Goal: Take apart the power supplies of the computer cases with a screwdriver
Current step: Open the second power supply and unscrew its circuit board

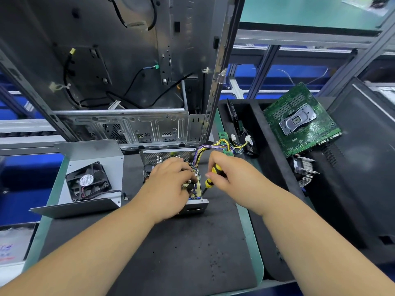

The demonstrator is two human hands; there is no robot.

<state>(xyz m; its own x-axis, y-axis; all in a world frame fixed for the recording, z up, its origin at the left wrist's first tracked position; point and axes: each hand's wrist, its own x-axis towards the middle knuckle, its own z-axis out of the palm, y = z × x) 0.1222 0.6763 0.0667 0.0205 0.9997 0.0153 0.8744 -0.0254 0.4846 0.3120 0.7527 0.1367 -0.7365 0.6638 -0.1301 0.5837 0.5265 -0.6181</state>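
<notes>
Now screwdriver [210,178] tip-down, slanting toward power supply [171,159]

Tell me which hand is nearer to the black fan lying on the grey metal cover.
Left. The left hand rests on the open power supply, right of the fan; the right hand, holding the screwdriver, is farther right.

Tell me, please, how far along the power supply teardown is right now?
Done: the power supply lies open, its cover set to the left with the fan lying in it. In hand: the left hand rests on the circuit board while the right hand grips the screwdriver, tip down at the board's near right corner. Left: the board and its wire bundle are still in the housing.
</notes>
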